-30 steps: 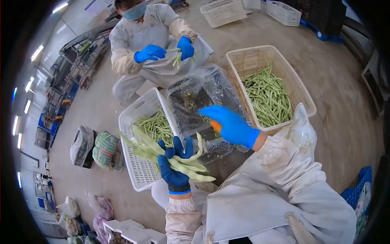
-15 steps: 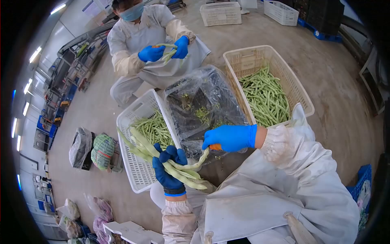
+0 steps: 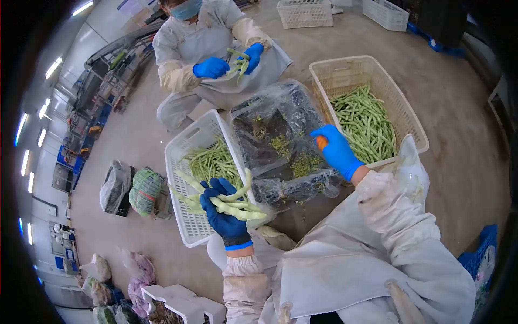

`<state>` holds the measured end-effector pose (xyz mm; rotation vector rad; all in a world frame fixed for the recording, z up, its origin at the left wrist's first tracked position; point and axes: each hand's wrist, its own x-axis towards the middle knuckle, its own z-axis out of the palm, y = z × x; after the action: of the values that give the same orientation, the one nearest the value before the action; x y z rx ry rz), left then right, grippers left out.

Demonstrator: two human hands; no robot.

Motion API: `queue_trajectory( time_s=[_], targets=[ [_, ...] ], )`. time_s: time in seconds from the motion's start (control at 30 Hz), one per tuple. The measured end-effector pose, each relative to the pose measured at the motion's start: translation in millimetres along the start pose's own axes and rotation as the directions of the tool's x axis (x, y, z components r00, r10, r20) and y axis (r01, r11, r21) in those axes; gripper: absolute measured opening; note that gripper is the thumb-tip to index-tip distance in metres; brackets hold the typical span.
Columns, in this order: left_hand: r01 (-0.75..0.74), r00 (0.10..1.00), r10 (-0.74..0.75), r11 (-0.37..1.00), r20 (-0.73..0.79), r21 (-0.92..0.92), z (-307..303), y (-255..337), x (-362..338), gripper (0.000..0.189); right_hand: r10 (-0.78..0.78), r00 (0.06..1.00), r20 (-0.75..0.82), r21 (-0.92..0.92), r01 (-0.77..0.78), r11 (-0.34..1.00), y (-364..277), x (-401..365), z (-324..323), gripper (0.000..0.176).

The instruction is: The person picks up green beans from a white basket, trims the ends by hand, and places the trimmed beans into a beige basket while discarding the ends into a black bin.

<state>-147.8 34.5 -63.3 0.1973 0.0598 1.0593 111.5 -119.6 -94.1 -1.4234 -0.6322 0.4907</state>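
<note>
My left hand (image 3: 225,210), in a dark blue glove, is closed around several long, pale green beans (image 3: 237,209) above the near end of a white crate (image 3: 186,229). More green beans (image 3: 213,164) lie in that crate. My right hand (image 3: 340,151), in a bright blue glove, is shut on a small tool with an orange handle (image 3: 322,142); its working end is hidden. That hand is over the right side of a plastic-lined black crate (image 3: 259,156), which holds small green trimmings (image 3: 305,164).
A beige crate (image 3: 413,121) of green beans (image 3: 367,124) stands at right. Across from me a co-worker (image 3: 202,38) in blue gloves holds beans. A green net bundle (image 3: 144,191) and a bag-lined black box (image 3: 116,189) stand left; a blue crate (image 3: 479,251) sits far right.
My right hand has moved away from the beans, up and to the right, with the orange-handled tool. My left hand still grips the beans. The whole view has shifted slightly.
</note>
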Motion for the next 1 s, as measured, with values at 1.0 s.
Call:
queue_trajectory(
  time_s=[1.0],
  targets=[
    [0.045,0.992,-0.042,0.999,-0.119,0.023,-39,-24,14,0.023,0.056,0.891,0.45,-0.262,0.072,0.962,-26,-77,87,0.017]
  ],
)
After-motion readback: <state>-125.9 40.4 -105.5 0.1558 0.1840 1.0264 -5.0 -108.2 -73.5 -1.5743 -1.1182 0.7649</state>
